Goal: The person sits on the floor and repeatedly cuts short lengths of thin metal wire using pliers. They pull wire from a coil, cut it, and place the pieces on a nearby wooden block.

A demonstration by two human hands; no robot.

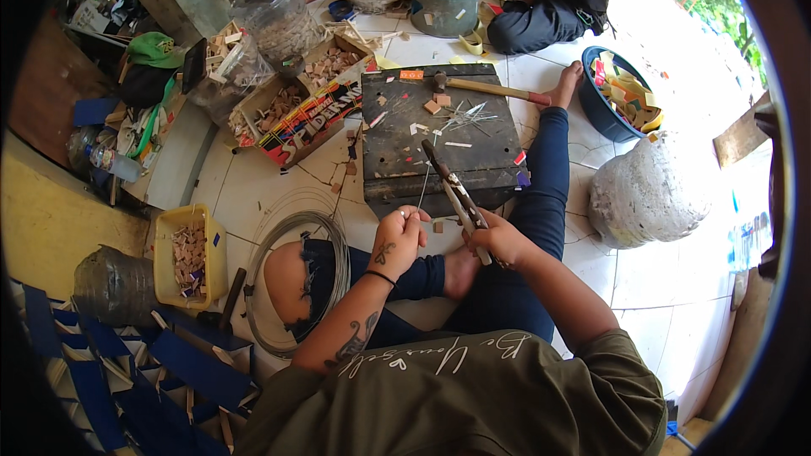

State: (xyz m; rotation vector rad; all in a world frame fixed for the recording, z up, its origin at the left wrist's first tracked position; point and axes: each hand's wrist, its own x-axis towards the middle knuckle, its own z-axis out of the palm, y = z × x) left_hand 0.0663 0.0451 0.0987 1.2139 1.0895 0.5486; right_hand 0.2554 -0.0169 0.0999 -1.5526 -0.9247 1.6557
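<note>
My left hand (402, 235) pinches a thin metal wire (424, 184) that runs up over the near edge of a dark wooden block (393, 165). In my right hand (503, 241) are long-handled cutting pliers (454, 189), their jaws near the wire above the block. Whether the jaws touch the wire, I cannot tell. A coil of wire (340, 268) lies around my bent left knee. On the block rest a loose heap of short wire pieces (470, 116), a hammer (494, 89) with a wooden handle, and small wood chips (434, 106).
Left are a cardboard box (308, 114) of wooden pieces, a yellow tub (215, 263) of small blocks, and blue pieces (198, 363). A blue basin (615, 124) and wrapped bundle (649, 192) stand right. Two people sit beyond, near an upturned pot (444, 8).
</note>
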